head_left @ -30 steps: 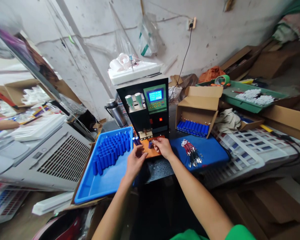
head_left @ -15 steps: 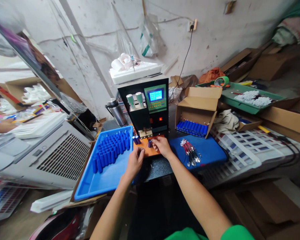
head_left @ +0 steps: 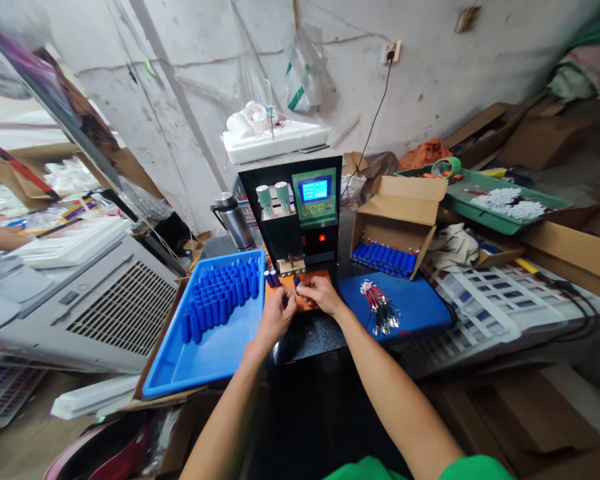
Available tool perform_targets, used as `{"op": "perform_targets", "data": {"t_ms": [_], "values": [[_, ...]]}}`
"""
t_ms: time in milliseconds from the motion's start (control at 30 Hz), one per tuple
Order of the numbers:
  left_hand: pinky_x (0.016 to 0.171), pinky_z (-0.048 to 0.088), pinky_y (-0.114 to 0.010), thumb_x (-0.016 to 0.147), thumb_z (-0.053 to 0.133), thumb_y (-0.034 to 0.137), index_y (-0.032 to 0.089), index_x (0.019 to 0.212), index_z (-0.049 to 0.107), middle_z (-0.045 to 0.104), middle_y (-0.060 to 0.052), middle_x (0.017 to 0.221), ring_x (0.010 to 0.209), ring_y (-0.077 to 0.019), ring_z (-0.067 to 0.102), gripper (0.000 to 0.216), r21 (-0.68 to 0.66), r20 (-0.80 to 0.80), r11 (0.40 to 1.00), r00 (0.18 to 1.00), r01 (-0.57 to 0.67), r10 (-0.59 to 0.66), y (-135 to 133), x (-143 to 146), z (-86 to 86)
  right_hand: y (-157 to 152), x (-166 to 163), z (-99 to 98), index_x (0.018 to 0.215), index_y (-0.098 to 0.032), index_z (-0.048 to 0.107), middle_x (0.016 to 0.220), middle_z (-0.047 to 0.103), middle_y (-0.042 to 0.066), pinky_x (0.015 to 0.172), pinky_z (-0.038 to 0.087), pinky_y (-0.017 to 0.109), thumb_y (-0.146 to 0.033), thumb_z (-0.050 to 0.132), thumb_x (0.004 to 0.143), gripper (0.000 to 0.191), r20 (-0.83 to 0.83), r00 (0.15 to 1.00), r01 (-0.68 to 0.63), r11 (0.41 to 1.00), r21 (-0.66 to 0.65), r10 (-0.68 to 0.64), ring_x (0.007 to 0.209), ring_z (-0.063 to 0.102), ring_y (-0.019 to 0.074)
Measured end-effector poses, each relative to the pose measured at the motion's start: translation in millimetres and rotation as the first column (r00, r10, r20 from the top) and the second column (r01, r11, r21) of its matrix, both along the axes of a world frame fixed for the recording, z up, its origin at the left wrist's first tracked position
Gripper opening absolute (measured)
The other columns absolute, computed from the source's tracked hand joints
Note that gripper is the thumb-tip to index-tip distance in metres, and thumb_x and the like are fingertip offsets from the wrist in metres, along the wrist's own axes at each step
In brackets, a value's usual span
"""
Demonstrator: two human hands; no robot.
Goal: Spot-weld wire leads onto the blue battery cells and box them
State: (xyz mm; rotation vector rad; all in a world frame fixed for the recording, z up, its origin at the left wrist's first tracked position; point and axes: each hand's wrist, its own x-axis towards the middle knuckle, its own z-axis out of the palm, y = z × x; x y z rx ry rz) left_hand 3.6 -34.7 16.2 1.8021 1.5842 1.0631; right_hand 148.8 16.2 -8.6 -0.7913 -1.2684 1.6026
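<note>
Close in front of the black spot welder (head_left: pixel 320 230) with its lit display, my right hand (head_left: pixel 321 295) is closed, thumb and fingers against a blue cylindrical battery cell (head_left: pixel 297 283) on the orange board (head_left: pixel 307 305). My left hand (head_left: pixel 279 312) is just left of it, fingertips pinched together; whatever they hold is too small to make out. Two more cells (head_left: pixel 272 279) stand upright at the board's left, by the welder's electrodes (head_left: pixel 291 264). A bundle of red and black wire leads (head_left: pixel 380 307) with white connectors lies on a blue pad (head_left: pixel 420 303) at the right.
A blue tray (head_left: pixel 200 373) at the left holds rows of standing cells. Behind the pad, an open cardboard box (head_left: pixel 400 208) contains cells lying down. A steel thermos (head_left: pixel 235 220) stands left of the welder. Farther right sits a green tray (head_left: pixel 485 213) with white pieces.
My left hand has moved slightly right and up, closer to my right hand. My right hand and the cell have shifted a little left. The camera view has tilted slightly.
</note>
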Motion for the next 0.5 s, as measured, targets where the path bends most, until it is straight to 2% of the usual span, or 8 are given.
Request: {"op": "perform_targets", "data": {"t_ms": [200,333,433,500], "values": [[0.054,0.035,-0.023,0.084,0.049,0.037,0.019,0.073,0.046,0.048,0.004,0.062,0.056,-0.0107,0.044,0.022,-0.02,0.055,0.998,0.996,0.065,-0.064,4.6,4.3,-1.7,0.7,-0.4,-0.9,0.068,-0.015,0.06,0.049,0.054,-0.004,0.041,0.035,0.019,-0.044,0.072,0.064,0.031,0.009,1.0,-0.016,1.0,0.011,0.016,0.041,0.046,0.0079],[0.055,0.036,-0.023,0.084,0.051,0.039,0.018,0.074,0.05,0.052,0.003,0.064,0.058,-0.0115,0.046,0.023,-0.004,0.008,1.0,1.0,0.007,-0.007,-3.3,4.9,6.7,0.5,0.0,-1.0,0.067,-0.015,0.061,0.049,0.055,-0.004,0.04,0.034,0.018,-0.045,0.073,0.063,0.033,0.017,0.999,0.037,0.999,-0.022,-0.037,0.04,0.045,0.0079],[0.057,0.036,-0.024,0.086,0.052,0.04,0.017,0.076,0.053,0.053,0.002,0.065,0.059,-0.0123,0.048,0.025,-0.043,-0.09,0.998,0.995,0.042,-0.046,-28.1,0.8,30.0,-3.3,0.0,-2.1,0.068,-0.015,0.061,0.049,0.055,-0.003,0.039,0.034,0.018,-0.048,0.075,0.062,0.036,0.03,0.998,0.058,0.998,-0.031,-0.057,0.041,0.045,0.0081],[0.06,0.038,-0.025,0.089,0.052,0.041,0.017,0.08,0.057,0.058,0.001,0.069,0.063,-0.0136,0.052,0.025,-0.123,-0.172,0.976,0.964,0.181,-0.201,-56.0,-3.9,57.1,-7.0,0.3,-3.4,0.068,-0.015,0.062,0.049,0.054,-0.003,0.04,0.035,0.018,-0.05,0.076,0.062,0.039,0.046,0.996,0.074,0.997,-0.033,-0.072,0.042,0.046,0.0084]]}}
